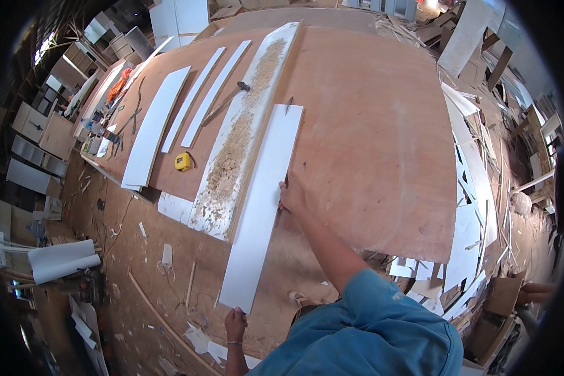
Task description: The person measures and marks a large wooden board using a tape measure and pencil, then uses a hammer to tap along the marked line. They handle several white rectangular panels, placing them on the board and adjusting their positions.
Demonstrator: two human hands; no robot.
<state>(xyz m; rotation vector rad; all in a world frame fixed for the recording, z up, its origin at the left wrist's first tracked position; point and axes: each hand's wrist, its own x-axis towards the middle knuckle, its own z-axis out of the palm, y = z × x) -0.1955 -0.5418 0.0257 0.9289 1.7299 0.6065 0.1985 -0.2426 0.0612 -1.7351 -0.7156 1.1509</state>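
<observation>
A long white board [263, 200] lies slanting over the near edge of the reddish-brown worktable [370, 138], its near end sticking out past the tabletop. At that near end my left hand [235, 324] is closed on the board's edge. My right hand [292, 193] grips the right long edge farther up, thumb on the face and some fingers hidden. A thin dark pointed thing [289, 105] rests at the board's far end. Along its left side runs a thick white-topped plank [288, 32] strewn with sawdust. A hammer [243, 86] lies with its head on that plank.
Left of the plank lie two narrow white strips [194, 97], a wider white board [156, 125] and a yellow tape measure [182, 161]. Offcuts [464, 238] crowd the table's right side. Scraps and a long thin stick [169, 326] litter the floor at left.
</observation>
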